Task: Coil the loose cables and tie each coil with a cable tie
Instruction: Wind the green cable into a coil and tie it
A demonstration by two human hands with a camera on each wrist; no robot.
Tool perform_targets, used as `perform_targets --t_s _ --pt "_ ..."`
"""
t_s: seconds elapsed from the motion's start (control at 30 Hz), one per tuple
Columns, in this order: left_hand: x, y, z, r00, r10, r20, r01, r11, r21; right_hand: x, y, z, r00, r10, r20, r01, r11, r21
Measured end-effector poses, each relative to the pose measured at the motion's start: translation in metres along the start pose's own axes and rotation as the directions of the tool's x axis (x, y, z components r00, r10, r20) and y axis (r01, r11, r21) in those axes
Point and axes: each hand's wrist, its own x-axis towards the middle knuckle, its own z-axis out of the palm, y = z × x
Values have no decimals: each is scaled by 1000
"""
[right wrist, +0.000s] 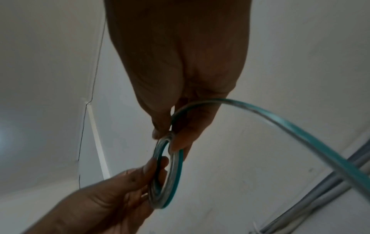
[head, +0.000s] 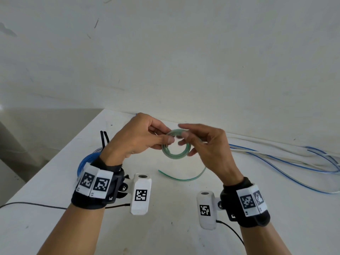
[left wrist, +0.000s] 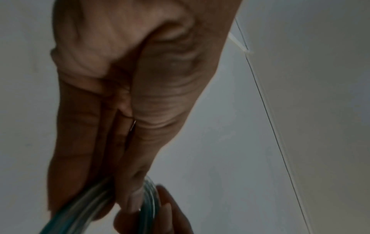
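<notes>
A small coil of green cable [head: 175, 146] hangs in the air above the white table [head: 165, 208]. My left hand [head: 145, 138] pinches the coil's left side between thumb and fingers. My right hand [head: 204, 142] pinches its upper right side. The cable's loose green tail [head: 184, 176] trails down onto the table. In the right wrist view the coil [right wrist: 168, 177] stands edge-on, and the tail [right wrist: 300, 134] sweeps off to the right. The left wrist view shows coil turns [left wrist: 80, 210] under my fingers. Black cable ties [head: 104, 139] lie behind my left wrist.
A blue cable coil [head: 86, 162] lies on the table by my left wrist. Loose blue and white cables [head: 287, 161] run along the table's back right. A thin black wire [head: 33, 204] crosses the left edge. The wall stands close behind the table.
</notes>
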Motion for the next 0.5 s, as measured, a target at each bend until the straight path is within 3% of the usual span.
perform_targets --t_s 0.17,0.37,0.5 --pt "-1 5 -7 995 32 -90 -55 961 -271 -2 -12 3 983 2 -183 38 975 217" --pt "-2 7 -9 996 3 -86 -39 908 -417 -6 -19 8 984 -9 -176 48 975 219" --pt "-4 10 -5 999 18 -39 -32 919 -393 -5 -18 3 972 -49 -231 81 988 132"
